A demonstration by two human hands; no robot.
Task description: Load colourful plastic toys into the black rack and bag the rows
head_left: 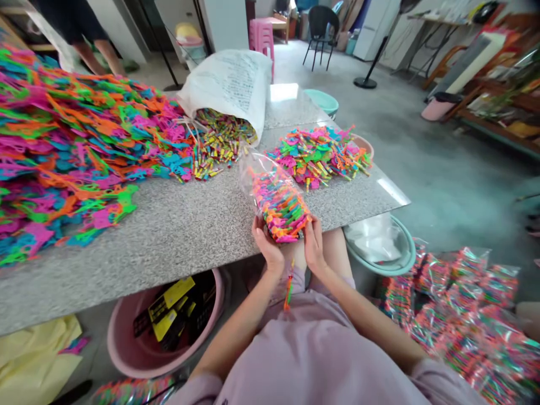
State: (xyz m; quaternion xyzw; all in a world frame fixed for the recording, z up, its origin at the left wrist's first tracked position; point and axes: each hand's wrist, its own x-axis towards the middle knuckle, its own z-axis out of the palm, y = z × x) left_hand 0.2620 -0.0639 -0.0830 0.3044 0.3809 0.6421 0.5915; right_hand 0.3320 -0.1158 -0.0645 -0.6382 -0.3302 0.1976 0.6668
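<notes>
A clear plastic bag (282, 201) packed with small bright plastic toys lies at the table's front edge, its slack end pointing away from me. My left hand (268, 245) is wrapped against the bag's left side, and my right hand (313, 241) presses on its right side. Just beyond it is a loose heap of assembled toys (323, 152) with yellow-striped tubes. One orange and green toy (289, 287) rests on my lap. To the left spreads a large pile of colourful plastic pieces (84, 135).
A white sack (230, 76) spills striped tubes (215, 157) onto the granite table (177, 219). Beneath the table stands a pink tub (126, 354) holding black and yellow items. At right are a teal basin (407, 264) with plastic bags and several filled bags (459, 304). A person's legs (95, 50) show behind.
</notes>
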